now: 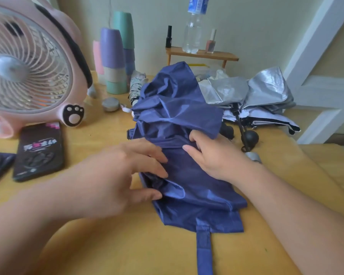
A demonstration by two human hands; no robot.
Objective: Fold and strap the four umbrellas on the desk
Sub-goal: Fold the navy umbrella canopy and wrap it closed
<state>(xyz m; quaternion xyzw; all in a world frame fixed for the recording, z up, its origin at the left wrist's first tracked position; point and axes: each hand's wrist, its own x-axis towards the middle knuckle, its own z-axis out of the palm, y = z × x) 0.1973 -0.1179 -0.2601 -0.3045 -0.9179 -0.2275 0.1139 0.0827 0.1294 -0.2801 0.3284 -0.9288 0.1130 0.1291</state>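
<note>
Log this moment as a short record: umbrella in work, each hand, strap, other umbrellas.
in work: blue umbrella, collapsed, canopy loose and crumpled
left hand: fingertips press its side
right hand: fingers curl into a fold
strap: unfastened, lying flat on the desk toward the person
waiting: silver umbrella, canopy loose, rear right
bundled: small patterned umbrella by the stacked cups

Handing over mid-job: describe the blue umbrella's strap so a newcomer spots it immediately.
Start at the wooden desk, where the navy blue umbrella lies in the middle under the left hand and right hand. Follow its fabric to the edge nearest the camera: the strap is the narrow band sticking out there onto bare desk. Unlike the crumpled canopy, it is one flat, straight strip.
</note>
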